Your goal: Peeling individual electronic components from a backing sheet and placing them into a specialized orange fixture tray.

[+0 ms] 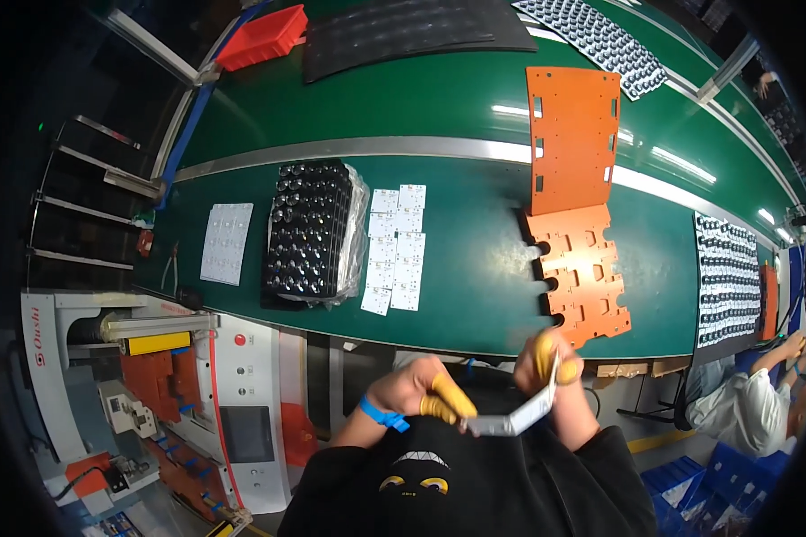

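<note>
Between my two hands, above my lap, is a white circuit board panel (527, 413), bent at an angle along its length. My left hand (421, 392), with yellow finger cots and a blue wrist strap, pinches its left end. Yellow cots also cover fingers of my right hand (551, 362), which grips the raised right end. Just beyond the right hand, an orange fixture plate (587, 268) with cutouts lies at the table's near edge. Several white circuit boards (394, 251) lie flat in two columns further left.
A stack of black trays (309, 237) with round dark parts stands beside a white panel (227, 243). An upright orange plate (573, 134) adjoins the fixture. Populated boards (727, 282) lie at right, near another person (752, 407). A machine (255, 421) stands at left.
</note>
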{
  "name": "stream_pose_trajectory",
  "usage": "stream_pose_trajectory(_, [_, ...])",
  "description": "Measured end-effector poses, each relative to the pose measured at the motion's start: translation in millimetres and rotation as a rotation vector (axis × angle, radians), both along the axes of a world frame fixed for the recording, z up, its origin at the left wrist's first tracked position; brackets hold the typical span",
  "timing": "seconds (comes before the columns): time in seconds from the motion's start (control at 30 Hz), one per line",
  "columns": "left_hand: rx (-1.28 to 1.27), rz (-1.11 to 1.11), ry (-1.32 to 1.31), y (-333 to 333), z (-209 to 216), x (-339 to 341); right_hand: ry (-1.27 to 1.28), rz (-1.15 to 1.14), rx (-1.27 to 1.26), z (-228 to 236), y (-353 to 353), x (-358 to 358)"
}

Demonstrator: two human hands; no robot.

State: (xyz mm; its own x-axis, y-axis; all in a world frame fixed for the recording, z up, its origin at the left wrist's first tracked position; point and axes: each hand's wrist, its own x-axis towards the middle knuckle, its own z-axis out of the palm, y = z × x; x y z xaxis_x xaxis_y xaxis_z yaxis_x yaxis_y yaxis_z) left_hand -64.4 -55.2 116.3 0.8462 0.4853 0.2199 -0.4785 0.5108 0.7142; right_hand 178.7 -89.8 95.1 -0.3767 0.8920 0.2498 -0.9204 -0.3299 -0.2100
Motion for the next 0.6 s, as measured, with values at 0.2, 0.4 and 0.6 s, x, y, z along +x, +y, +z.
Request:
stream_pose_trajectory(0.2, [-0.110, 0.466, 0.588, 0, -7, 1, -1.402, -0.347, -0.223, 18, 35, 20])
stream_pose_trajectory(0.4, [0.309, 1.005, 1.139, 11, -39, 21, -1.972, -1.075, 0.535, 24, 32, -32])
stream_pose_trajectory(0.6, [-0.204, 0.502, 0.615, 14, -44, -21, -1.286, -0.342, 0.312, 62, 10, -23])
